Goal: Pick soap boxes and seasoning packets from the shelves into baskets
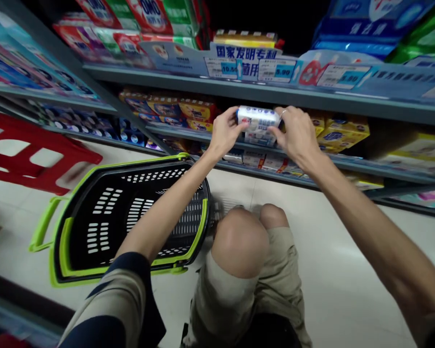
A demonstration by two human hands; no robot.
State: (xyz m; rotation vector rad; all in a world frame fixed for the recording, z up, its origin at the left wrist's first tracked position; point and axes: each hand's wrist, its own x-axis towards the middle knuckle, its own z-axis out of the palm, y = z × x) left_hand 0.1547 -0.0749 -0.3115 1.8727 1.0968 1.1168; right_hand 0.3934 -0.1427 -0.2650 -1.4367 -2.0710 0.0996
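Note:
A small white and blue soap pack (258,119) is held up in front of a low store shelf, one end in each hand. My left hand (225,131) grips its left end with curled fingers. My right hand (296,135), with a ring on one finger, pinches its right end. I am crouched, with my bare knees (241,239) below the hands. More white and blue packs (255,140) sit on the shelf just behind the held one.
A black basket with lime-green rim (128,217) lies on the tiled floor at my left, with nothing inside. Grey shelves (239,87) carry yellow boxes (342,131), detergent bags and price tags. A red plastic stool (32,154) stands at far left.

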